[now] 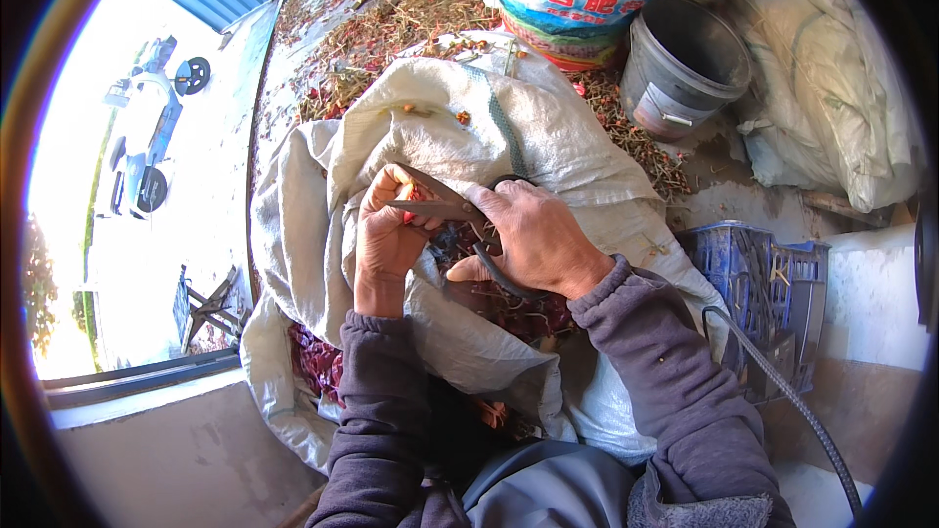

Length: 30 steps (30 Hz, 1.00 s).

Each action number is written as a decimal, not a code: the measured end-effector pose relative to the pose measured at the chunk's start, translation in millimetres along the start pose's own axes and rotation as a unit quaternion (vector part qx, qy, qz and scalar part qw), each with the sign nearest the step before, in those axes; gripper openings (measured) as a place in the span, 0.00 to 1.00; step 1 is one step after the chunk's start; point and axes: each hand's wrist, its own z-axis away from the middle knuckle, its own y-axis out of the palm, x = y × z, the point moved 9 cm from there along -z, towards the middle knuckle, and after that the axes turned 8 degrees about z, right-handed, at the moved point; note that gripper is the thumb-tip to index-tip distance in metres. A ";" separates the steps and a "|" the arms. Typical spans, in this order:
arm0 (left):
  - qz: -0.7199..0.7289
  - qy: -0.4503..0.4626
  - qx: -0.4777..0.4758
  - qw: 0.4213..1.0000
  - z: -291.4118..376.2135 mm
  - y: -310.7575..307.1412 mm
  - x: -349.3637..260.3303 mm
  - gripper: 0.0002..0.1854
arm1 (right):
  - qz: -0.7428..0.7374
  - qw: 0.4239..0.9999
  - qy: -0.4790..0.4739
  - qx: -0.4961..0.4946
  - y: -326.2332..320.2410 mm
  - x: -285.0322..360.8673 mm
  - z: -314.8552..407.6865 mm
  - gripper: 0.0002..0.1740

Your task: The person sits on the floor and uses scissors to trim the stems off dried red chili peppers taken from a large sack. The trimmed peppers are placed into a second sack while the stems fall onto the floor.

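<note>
My right hand (539, 238) grips the dark handles of a pair of scissors (447, 207), whose blades are spread and point left. Between and beside the blades, my left hand (392, 231) pinches a small red item (417, 205), perhaps a dried chili; the fingers partly hide it. White woven plastic sacks (433, 139) lie bunched under and around both hands. Dark red dried pods (524, 319) show in the sack opening below my right hand, and more red pods (319, 363) show at the lower left, beside my left sleeve.
Plant scraps (411, 22) litter the floor beyond the sacks. A printed fertilizer sack (572, 7), a grey bucket (682, 66) and pale bundled sacks (814, 81) stand at the upper right. A blue plastic crate (763, 271) is at right, near a braided cable (799, 411). Outside the left doorway is a scooter (147, 132).
</note>
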 end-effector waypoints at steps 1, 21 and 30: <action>-0.008 -0.005 -0.021 1.000 0.7 -3.3 0.8 0.11 | 0.012 1.000 -0.009 -0.010 -2.8 2.1 -0.5 0.53; -0.007 -0.008 0.003 1.000 -2.2 5.9 4.6 0.09 | -0.207 0.974 0.075 0.053 23.2 -12.4 3.7 0.46; -0.007 -0.005 0.021 1.000 0.7 7.7 -0.4 0.09 | -0.023 0.999 0.016 0.018 8.6 -5.5 5.3 0.52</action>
